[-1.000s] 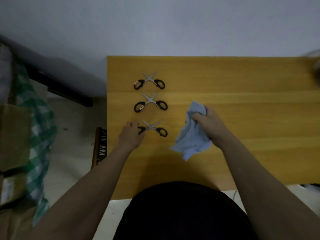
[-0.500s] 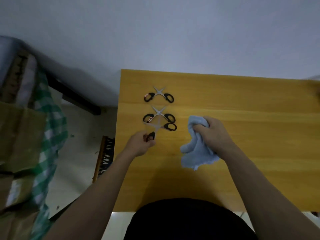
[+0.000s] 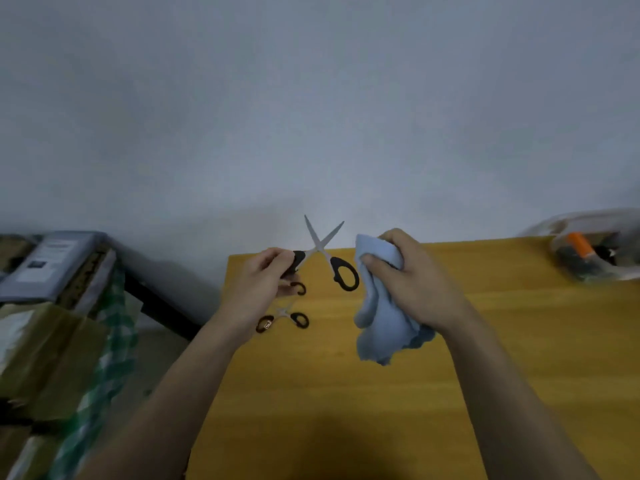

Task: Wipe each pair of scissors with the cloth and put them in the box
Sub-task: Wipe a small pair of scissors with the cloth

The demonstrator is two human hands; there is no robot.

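My left hand (image 3: 259, 285) holds a pair of black-handled scissors (image 3: 323, 252) by one handle, lifted above the table with its blades spread and pointing up. My right hand (image 3: 412, 282) grips a bunched light blue cloth (image 3: 381, 327), just right of the raised scissors and apart from them. A second pair of scissors (image 3: 284, 318) lies flat on the yellow wooden table (image 3: 346, 393). One handle of a third pair (image 3: 300, 287) shows under my left hand. A clear box (image 3: 595, 251) with dark and orange items sits blurred at the table's far right.
Cardboard boxes (image 3: 38, 341), a green checked cloth (image 3: 110, 341) and a grey book (image 3: 48, 261) lie left of the table. A pale wall rises behind the table's far edge.
My left hand has lifted the nearest scissors off the table and raised it. My right hand has lifted the cloth beside it. The head has tilted up, bringing the box into view.
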